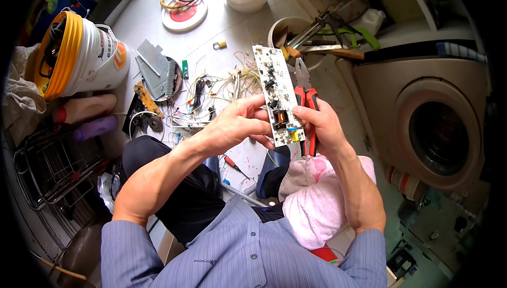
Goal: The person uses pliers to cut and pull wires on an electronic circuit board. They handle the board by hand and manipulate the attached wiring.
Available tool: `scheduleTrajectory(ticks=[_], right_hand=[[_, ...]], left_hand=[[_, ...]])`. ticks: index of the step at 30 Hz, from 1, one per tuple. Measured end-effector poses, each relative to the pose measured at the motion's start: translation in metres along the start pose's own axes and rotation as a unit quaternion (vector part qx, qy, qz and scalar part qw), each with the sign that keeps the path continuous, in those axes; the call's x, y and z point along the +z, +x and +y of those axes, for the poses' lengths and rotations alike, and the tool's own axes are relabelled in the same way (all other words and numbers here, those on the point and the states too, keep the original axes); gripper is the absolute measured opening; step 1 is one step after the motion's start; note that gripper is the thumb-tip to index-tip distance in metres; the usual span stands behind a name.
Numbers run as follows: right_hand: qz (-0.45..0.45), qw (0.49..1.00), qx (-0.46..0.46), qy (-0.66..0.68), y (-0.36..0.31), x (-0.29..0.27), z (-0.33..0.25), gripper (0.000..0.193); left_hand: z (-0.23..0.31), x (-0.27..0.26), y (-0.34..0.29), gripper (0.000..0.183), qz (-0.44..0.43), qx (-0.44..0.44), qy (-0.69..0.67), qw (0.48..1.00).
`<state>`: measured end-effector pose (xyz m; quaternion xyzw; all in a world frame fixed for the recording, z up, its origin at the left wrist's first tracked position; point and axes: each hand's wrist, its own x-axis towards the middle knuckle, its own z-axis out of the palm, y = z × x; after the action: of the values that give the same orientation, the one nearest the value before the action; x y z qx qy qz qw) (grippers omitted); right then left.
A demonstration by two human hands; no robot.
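A long white circuit board [276, 90] is held up in front of me, tilted, its black, blue and yellow components facing up. My left hand [242, 120] grips its left edge near the lower end. The thumb of my right hand [324, 125] presses on the board's right edge, while its fingers are wrapped round red-and-black handled pliers [311, 99]. The plier jaws point away from me, beside the board. On the floor below lie a red-handled screwdriver [235, 166] and a tangle of loose wires [232, 86].
Grey metal plates [152, 62], a small padlock [219, 45] and a cable reel [185, 18] lie on the floor. A white bucket [101, 50] stands left, a tool bucket [282, 30] ahead. At right is a washing machine [380, 90]. A pink towel [319, 203] covers my right knee.
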<state>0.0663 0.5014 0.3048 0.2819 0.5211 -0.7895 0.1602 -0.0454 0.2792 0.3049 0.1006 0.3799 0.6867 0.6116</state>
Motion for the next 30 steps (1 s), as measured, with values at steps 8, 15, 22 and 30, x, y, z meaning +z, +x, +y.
scheduleTrajectory(ticks=[8,15,22,30], right_hand=[[0.038,0.999,0.0,0.004,0.0,0.012,-0.001,0.013],[0.041,0.999,0.012,-0.002,0.0,0.011,-0.002,0.013],[0.045,0.999,0.002,0.011,-0.003,0.016,-0.003,0.012],[0.051,0.999,-0.009,0.013,-0.004,0.021,-0.005,0.013]], left_hand=[[-0.001,0.0,-0.001,0.054,0.015,0.007,0.007,1.0],[-0.003,-0.008,-0.001,0.051,-0.009,-0.009,-0.056,0.998],[-0.013,-0.014,-0.001,0.053,0.009,0.004,-0.05,0.999],[-0.024,-0.016,-0.001,0.049,0.028,0.019,-0.053,0.998]])
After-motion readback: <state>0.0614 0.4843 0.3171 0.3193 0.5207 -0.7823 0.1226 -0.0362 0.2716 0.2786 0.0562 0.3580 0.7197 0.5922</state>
